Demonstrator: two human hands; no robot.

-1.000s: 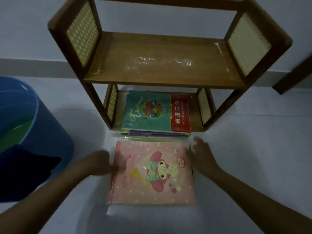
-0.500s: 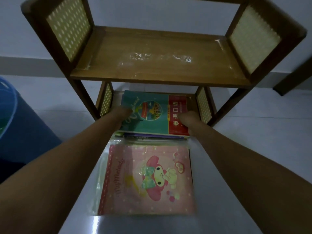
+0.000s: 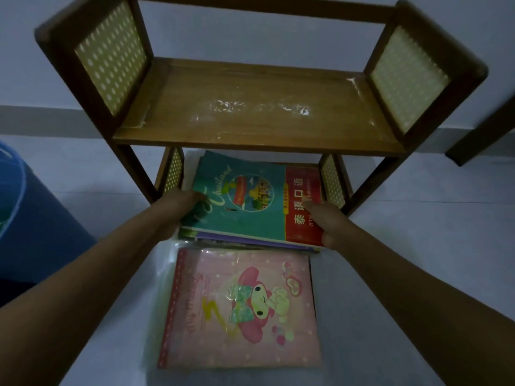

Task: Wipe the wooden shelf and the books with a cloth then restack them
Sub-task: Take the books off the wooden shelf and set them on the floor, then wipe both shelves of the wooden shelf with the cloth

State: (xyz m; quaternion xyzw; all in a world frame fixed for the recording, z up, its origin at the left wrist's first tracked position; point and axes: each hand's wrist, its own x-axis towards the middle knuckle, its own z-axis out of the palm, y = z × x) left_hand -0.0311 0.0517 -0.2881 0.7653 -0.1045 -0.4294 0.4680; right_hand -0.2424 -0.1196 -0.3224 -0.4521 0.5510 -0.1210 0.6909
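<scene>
Two hands [image 3: 178, 207] [image 3: 326, 218] grip books [image 3: 250, 207] above pale floor [image 3: 404, 224].

- My left hand [image 3: 181, 203] hides its own fingers under the book stack [image 3: 250, 207].
- The upper board hides the stack's far edge.
- The blue bucket [image 3: 33, 213] is cut off at the left edge.
- The lower books' covers are covered.

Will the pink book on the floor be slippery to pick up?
Probably a little: the pink book sits in a shiny clear plastic sleeve, which likely slides under fingers. It looks thin, so it may bend some. Lying flat on the floor, it won't roll or tip.
</scene>
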